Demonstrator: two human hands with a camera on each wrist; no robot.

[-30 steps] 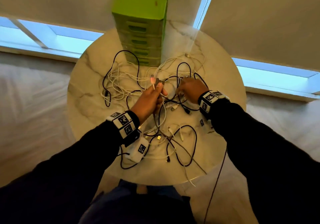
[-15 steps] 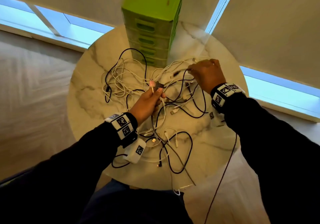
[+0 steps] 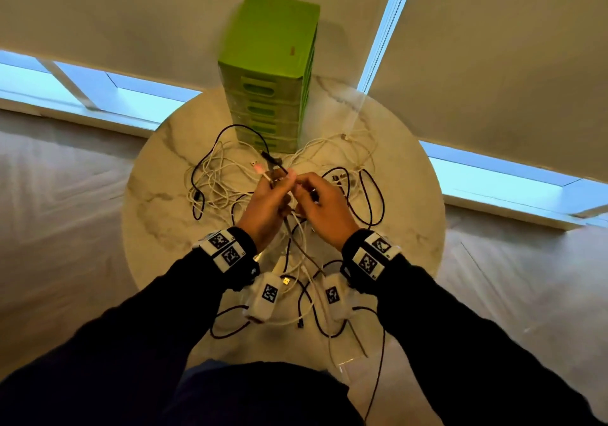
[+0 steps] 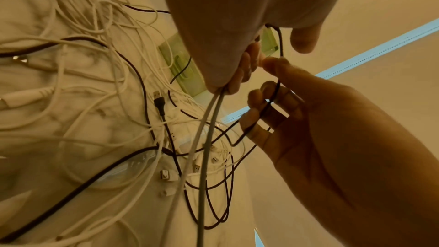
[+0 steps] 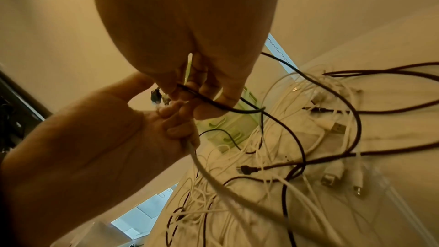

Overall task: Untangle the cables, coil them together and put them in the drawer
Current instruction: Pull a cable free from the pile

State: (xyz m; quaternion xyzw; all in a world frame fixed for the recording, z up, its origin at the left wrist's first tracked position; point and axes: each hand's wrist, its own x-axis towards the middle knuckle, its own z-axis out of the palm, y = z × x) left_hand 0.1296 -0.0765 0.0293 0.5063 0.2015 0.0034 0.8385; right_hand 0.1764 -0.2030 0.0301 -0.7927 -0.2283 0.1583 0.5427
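Note:
A tangle of white and black cables (image 3: pixel 223 178) lies spread over the round marble table (image 3: pixel 158 202). My left hand (image 3: pixel 268 200) is raised over the middle and grips a bundle of plug ends, white cables (image 4: pixel 209 129) hanging from its fist. My right hand (image 3: pixel 320 205) is right beside it and pinches a thin black cable (image 5: pixel 228 107) between thumb and fingers; that black cable (image 4: pixel 275 91) also runs across its fingers. The green drawer unit (image 3: pixel 269 73) stands at the table's far edge with its drawers closed.
Loose USB plugs (image 4: pixel 166 175) and cable loops (image 3: pixel 316 320) lie near the table's front edge, some hanging over it. A thin dark cord (image 3: pixel 378 369) hangs down to the floor at the right. Window blinds (image 3: pixel 493 47) hang behind the table.
My right hand has come back from the far right of the table to meet my left hand, bringing a black cable. My left hand has kept its bundle and risen slightly.

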